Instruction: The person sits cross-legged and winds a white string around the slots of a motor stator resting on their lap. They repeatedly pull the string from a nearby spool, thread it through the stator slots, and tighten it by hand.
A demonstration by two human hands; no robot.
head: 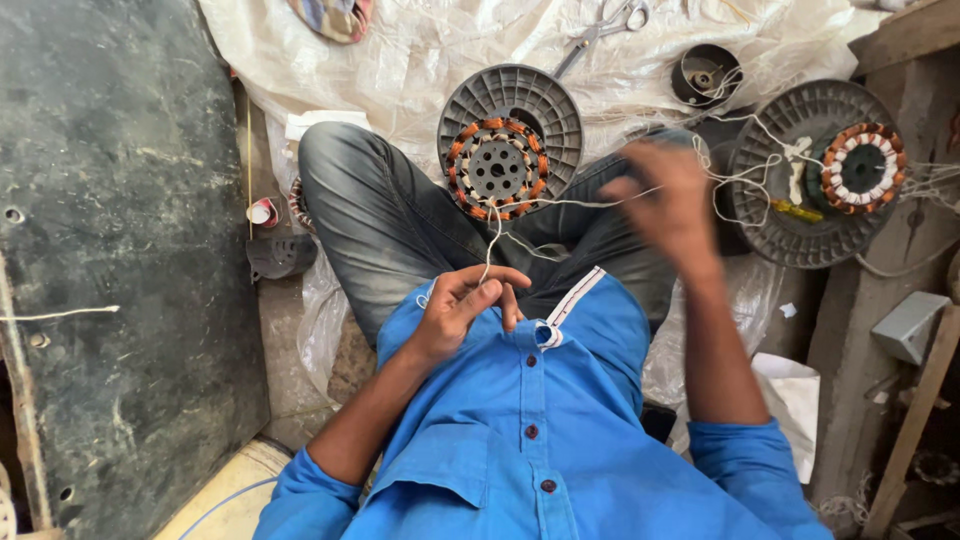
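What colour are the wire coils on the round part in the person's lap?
Coppery orange coils, clearest in the head view.

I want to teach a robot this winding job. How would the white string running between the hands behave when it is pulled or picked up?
The white string is probably floppy: it droops and curls from the left hand towards the wound stator. It looks thin and light, so likely to tangle, as the loose loops near the right hand suggest. It probably only straightens under tension.

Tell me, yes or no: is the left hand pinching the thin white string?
Yes, the left hand pinches the thin white string, which runs up toward the round copper-wound stator on the grey plastic disc.
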